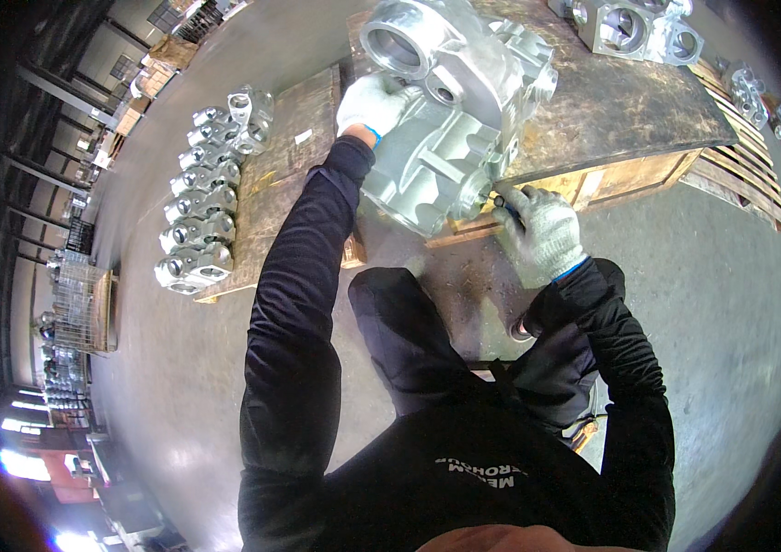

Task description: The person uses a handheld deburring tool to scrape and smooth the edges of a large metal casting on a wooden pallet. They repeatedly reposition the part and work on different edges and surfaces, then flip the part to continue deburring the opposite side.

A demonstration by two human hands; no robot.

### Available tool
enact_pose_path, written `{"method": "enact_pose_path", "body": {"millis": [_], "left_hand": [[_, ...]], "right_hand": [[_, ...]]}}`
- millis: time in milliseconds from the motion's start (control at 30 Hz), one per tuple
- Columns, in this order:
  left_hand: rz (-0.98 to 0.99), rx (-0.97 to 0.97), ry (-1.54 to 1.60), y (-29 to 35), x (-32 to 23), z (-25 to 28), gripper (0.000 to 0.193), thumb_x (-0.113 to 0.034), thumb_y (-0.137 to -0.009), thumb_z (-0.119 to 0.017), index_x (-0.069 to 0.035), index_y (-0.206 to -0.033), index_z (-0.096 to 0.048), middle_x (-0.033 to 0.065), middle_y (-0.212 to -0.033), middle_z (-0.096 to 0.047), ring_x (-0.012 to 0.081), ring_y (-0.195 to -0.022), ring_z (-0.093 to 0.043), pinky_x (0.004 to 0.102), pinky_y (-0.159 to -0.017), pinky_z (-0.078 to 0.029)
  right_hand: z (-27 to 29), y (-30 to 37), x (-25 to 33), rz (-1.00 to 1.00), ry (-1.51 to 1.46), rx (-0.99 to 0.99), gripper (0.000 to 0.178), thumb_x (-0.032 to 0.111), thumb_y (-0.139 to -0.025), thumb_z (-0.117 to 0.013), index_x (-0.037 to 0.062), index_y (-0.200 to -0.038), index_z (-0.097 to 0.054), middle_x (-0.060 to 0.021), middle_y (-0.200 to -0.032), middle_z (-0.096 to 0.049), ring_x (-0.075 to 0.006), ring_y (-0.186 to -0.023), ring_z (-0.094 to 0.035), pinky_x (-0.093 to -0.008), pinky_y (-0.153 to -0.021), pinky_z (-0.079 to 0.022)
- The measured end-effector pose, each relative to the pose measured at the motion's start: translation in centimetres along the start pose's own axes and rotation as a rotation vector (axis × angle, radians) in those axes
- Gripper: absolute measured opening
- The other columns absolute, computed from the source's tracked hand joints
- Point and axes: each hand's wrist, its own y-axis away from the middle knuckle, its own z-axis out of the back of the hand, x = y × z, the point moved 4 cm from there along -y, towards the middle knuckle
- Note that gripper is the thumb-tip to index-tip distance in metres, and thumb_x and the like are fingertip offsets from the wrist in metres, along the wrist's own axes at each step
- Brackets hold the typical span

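A large silver metal casting [464, 138] with round bored openings and ribs stands at the near edge of a wooden workbench, tilted toward me. My left hand [374, 103], in a white knit glove, grips the casting's left side beside a big ring-shaped opening. Its fingertips are partly hidden behind the metal. My right hand [542, 230], gloved too, is closed round a small dark tool [503, 204]. The tool's tip meets the near lower right end of the casting, by a round boss. Most of the tool is covered by my fingers.
More silver castings [625, 32] sit on the worn bench top [630, 110] at the far right. A wooden board [289, 166] on the left carries a row of smaller castings [202, 225]. Slatted pallets [740, 156] lie right of the bench; a wire cage [82, 304] stands far left.
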Motion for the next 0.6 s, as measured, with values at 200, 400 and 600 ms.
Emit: {"method": "enact_pose_path", "body": {"millis": [200,400,600], "left_hand": [[-0.028,-0.120,0.018,0.0,1.6,-0.9,0.036,-0.037,-0.098,-0.068,-0.003,-0.109,-0.075,0.0190,-0.103,-0.077,0.0381,-0.099,-0.073,0.0430,-0.089,-0.055],[0.005,-0.041,0.126,-0.2,4.7,-1.2,0.042,-0.036,-0.106,-0.055,0.000,-0.118,-0.073,0.0235,-0.113,-0.075,0.0389,-0.108,-0.070,0.0422,-0.095,-0.052],[-0.277,0.182,-0.151,1.5,1.9,-2.1,0.066,-0.054,-0.106,-0.050,0.002,-0.139,-0.063,0.0262,-0.133,-0.067,0.0403,-0.128,-0.061,0.0404,-0.109,-0.045]], "right_hand": [[0.0,-1.0,-1.5,-0.047,0.014,0.103,0.038,0.036,-0.096,-0.067,0.0194,-0.131,-0.068,-0.0154,-0.104,-0.072,-0.0356,-0.089,-0.071,-0.0472,-0.080,-0.055],[0.6,-1.1,-1.5,0.009,-0.041,0.090,0.039,0.034,-0.096,-0.068,0.0209,-0.132,-0.068,-0.0146,-0.099,-0.072,-0.0346,-0.087,-0.072,-0.0468,-0.079,-0.056],[0.7,-1.8,-1.2,0.093,-0.007,0.041,0.035,0.032,-0.095,-0.069,0.0195,-0.127,-0.069,-0.0151,-0.090,-0.070,-0.0356,-0.084,-0.071,-0.0475,-0.077,-0.055]]}}
